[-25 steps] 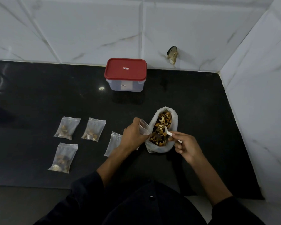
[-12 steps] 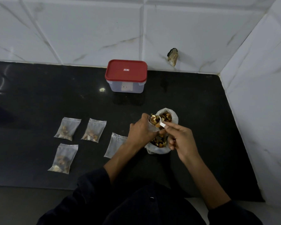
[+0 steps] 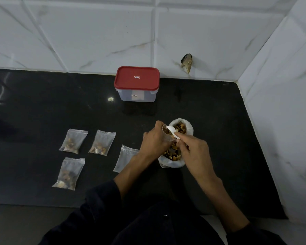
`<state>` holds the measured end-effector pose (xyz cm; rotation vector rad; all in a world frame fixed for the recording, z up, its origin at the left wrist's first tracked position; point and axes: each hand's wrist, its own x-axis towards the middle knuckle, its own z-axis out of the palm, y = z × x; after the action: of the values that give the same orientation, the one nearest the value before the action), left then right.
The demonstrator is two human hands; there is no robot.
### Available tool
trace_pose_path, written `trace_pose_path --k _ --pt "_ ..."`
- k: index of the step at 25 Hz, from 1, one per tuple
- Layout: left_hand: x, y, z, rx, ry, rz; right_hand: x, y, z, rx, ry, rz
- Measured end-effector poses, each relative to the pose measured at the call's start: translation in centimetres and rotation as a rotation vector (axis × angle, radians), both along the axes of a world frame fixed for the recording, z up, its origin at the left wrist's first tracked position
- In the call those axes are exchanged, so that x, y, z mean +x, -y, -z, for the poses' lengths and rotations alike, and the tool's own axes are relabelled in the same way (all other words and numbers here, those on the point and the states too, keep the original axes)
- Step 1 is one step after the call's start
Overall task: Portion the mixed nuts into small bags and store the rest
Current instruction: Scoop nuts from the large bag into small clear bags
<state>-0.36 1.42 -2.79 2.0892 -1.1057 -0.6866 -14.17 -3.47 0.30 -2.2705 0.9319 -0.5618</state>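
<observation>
right hand (image 3: 193,151) tips scoop (image 3: 170,130) into small bag (image 3: 166,135) — left hand (image 3: 155,140) grips it.

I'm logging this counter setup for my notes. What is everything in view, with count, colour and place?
filled small bags: three, clear with brown nuts, counter left
empty small bag: one, clear, flat beside the left forearm
held small bag: one, clear, in the left hand
big bag of mixed nuts: one, whitish, open, counter centre-right
scoop: one, white, tipped at the held bag's mouth
container: one, clear with red lid on, by the back wall
counter: one, black
wall tiles: white marbled, behind and right
left hand: holds small bag
right hand: holds scoop
</observation>
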Motion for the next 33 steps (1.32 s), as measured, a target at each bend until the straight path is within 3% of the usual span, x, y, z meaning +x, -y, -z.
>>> trace_pose_path --k 10,19,22,25,30,33 --pt "-0.2 0.1 -0.1 -0.052 -0.086 0.028 -0.8 0.5 0.9 -0.042 0.131 -0.021" --pt "0.0 0.1 0.2 -0.009 -0.073 0.031 -1.1 0.9 0.9 0.715 0.407 0.196" --pt "0.3 -0.1 0.3 0.014 -0.076 0.034 -1.3 1.4 1.0 0.864 0.475 0.233" --pt "0.6 -0.5 0.3 0.014 -0.066 0.026 -1.6 1.7 1.6 0.805 0.43 0.247" --pt "0.9 -0.9 0.1 0.005 -0.069 -0.014 -1.8 2.2 5.0 0.445 -0.016 0.197" --pt "1.0 -1.2 0.0 -0.015 -0.056 -0.037 -1.5 2.2 6.1 0.345 -0.151 0.099"
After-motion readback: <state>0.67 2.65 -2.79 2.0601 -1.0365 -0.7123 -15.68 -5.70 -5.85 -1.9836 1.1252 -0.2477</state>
